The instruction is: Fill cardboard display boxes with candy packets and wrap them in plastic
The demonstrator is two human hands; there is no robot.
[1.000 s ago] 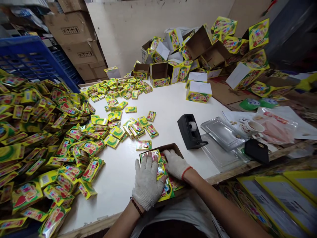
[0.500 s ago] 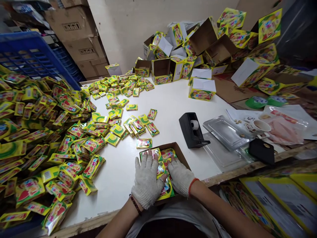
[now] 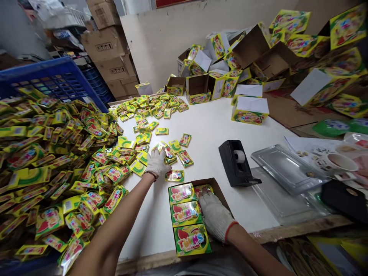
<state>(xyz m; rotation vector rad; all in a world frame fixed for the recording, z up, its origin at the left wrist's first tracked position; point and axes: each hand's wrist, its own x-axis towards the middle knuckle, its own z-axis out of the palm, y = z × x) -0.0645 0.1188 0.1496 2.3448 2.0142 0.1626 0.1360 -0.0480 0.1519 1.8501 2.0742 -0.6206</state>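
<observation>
An open carton of small gum packs stands at the table's front edge. Three packs marked "TWINS" form a column along its left side. My right hand, in a white knit glove, lies open over the carton's right part, fingers on the packs there. My left hand, also gloved, reaches beyond the carton to a small cluster of loose packs. Its fingers are apart and touch the packs, with none lifted. One loose pack lies between that hand and the carton.
A blue crate overflows with packs at left. Empty display boxes are heaped at the back. To the right stand a black tape dispenser, clear plastic lids and a cup. More packs lie on the far table.
My left hand has left the carton and moved forward and left to the loose packs, uncovering the left column. My right hand stays on the carton's packs. The view has shifted left.
</observation>
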